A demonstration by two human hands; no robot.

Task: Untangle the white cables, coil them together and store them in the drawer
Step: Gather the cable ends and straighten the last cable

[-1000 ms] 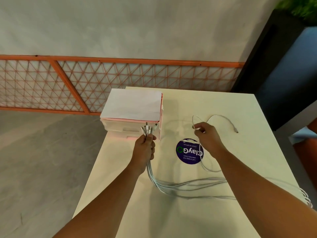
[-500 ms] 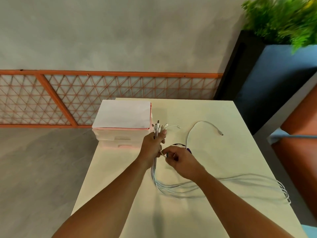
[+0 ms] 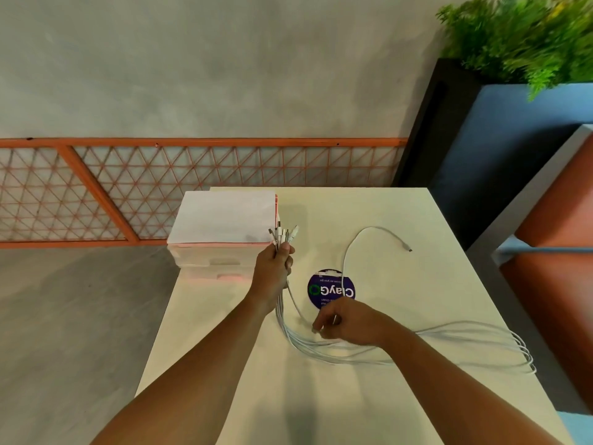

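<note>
Our left hand (image 3: 275,268) grips the white cables (image 3: 280,313) by their plugs — our right hand (image 3: 348,322) pinches one on the tabletop (image 3: 385,213)

Counter (image 3: 369,406): cream top, smooth, matt, with a faint sheen. White cables (image 3: 475,332): smooth plastic-looking sheath; plug tips (image 3: 284,234) look metallic. Drawer unit (image 3: 211,261): translucent pinkish plastic, lightly glossy, with a matt white paper sheet (image 3: 224,220) on top. Round sticker (image 3: 324,289): smooth, printed, purple. Wall (image 3: 224,75) and floor (image 3: 80,316): grey, matt, cement-like. Grille (image 3: 192,171): orange-painted metal mesh.
</note>
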